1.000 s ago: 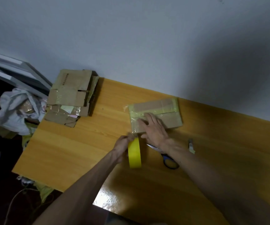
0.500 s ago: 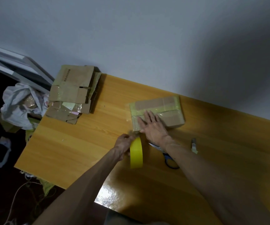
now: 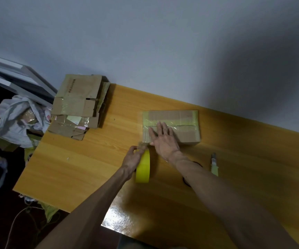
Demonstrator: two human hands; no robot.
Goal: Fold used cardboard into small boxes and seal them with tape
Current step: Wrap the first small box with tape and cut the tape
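Barely anything has moved on the table (image 3: 76, 168) — the box (image 3: 184, 121) still lies under the right hand (image 3: 163, 139), whose flat palm and straight fingers press tape down. Just left of that wrist, the left hand (image 3: 133, 158) pinches the yellow tape roll (image 3: 143, 168). Sealing is underway; next, probably, the strip needs severing — a utility knife (image 3: 214, 164) lies right of the forearm.

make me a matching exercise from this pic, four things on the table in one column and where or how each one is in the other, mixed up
Column 1
1. tape roll
2. box
3. cardboard stack
4. knife

Column 2
A. on edge, held by the left hand
B. far left corner of the table
C. lying flat, furthest right of the four
D. under the flat right hand

Pairs: 1-A, 2-D, 3-B, 4-C
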